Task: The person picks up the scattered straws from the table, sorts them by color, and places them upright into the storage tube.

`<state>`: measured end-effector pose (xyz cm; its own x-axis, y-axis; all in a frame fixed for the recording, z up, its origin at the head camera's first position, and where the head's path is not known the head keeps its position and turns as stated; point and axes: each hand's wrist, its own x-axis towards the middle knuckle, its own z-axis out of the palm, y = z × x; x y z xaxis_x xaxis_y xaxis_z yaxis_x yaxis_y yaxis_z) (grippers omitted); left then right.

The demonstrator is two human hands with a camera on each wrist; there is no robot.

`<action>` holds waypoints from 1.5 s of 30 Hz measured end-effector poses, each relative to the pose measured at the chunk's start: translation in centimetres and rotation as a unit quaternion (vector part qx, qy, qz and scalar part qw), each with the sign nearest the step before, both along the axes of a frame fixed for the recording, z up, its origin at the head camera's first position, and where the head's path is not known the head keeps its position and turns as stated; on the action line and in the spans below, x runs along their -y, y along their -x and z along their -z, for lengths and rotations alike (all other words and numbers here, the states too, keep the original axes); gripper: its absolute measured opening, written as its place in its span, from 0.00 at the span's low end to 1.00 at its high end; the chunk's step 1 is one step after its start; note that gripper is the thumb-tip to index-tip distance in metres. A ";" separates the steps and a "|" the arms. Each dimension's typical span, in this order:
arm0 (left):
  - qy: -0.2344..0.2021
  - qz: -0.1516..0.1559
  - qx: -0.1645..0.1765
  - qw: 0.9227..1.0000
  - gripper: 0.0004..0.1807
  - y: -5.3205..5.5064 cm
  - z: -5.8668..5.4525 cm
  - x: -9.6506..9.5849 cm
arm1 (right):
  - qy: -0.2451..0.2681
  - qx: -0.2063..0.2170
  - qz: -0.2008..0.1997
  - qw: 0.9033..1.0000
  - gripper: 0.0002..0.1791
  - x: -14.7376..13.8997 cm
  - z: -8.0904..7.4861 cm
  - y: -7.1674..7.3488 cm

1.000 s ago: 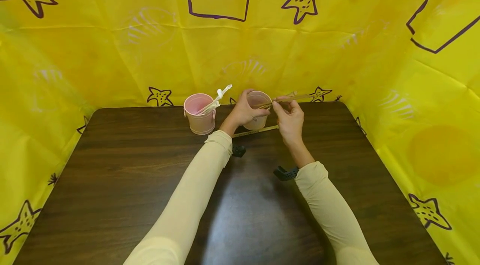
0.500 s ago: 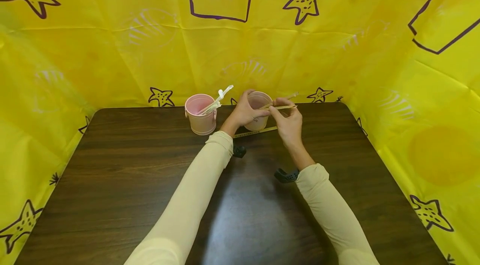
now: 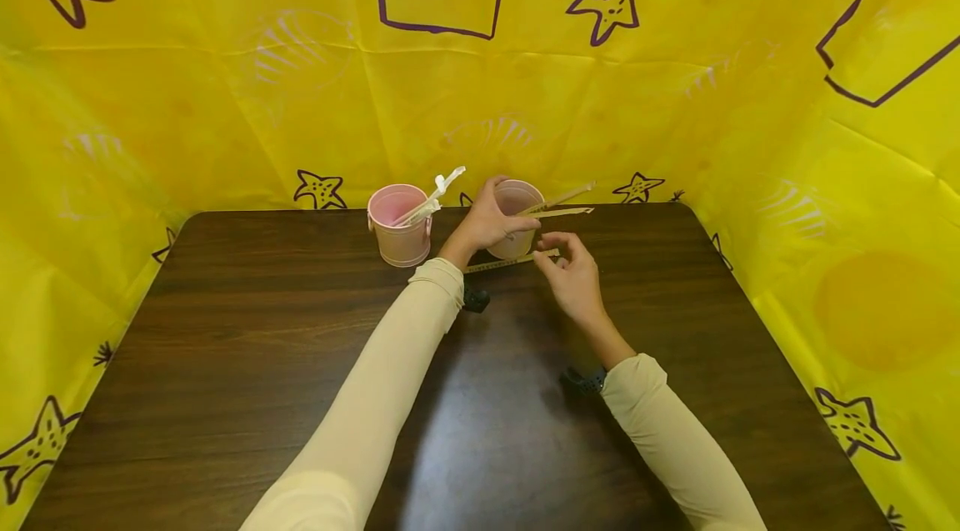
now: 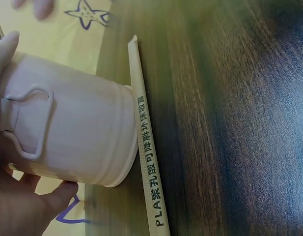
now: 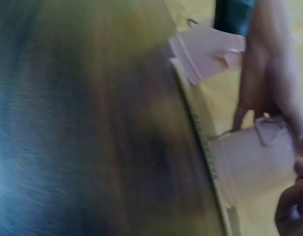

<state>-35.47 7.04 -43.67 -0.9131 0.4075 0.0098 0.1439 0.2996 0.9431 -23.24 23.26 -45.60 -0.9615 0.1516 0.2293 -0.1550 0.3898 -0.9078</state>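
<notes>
My left hand [image 3: 487, 222] grips the right-hand pink bucket [image 4: 77, 118] round its side near the rim, thumb and fingers on opposite sides. Two paper-wrapped straws [image 3: 567, 196] stick out of this bucket toward the right. Along the table in front of its base lies another wrapped straw [image 4: 148, 147], printed with dark characters and "PLA". My right hand [image 3: 573, 277] hovers at the right end of that lying straw, fingers loosely bent with nothing seen between them. In the right wrist view, part of the right hand [image 5: 293, 206] shows blurred at the lower right edge.
To the left stands a second pink bucket [image 3: 402, 243] with wrapped straws [image 3: 427, 210] leaning in it. Both buckets are near the back edge of the dark wooden table [image 3: 262, 364]. A yellow patterned sheet [image 3: 465, 97] rises behind and at the sides.
My right hand has let go of a wrapped straw, now leaning in the right bucket, and has moved down toward the straw on the table. My left hand keeps its hold on the bucket.
</notes>
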 end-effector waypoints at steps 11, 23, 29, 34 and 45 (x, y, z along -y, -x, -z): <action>0.003 0.009 0.009 1.000 0.59 -0.3 -0.1 0.1 | -0.282 0.098 -0.193 0.935 0.29 2.7 1.5 0.7; 0.003 0.009 0.009 1.000 0.59 -0.2 -0.1 0.0 | -0.334 0.088 -0.232 0.910 0.31 3.3 1.9 1.1; 0.007 0.003 0.004 1.000 0.59 -0.3 -0.4 0.0 | -0.326 0.077 -0.220 0.916 0.23 3.1 2.0 0.4; 0.002 0.004 0.003 1.000 0.59 -0.3 -0.3 0.1 | -0.321 0.057 -0.215 0.921 0.08 2.6 2.4 -0.3; 0.003 0.006 0.005 1.000 0.60 0.0 -0.1 0.1 | -0.317 0.008 -0.259 0.912 0.02 0.3 2.3 -2.0</action>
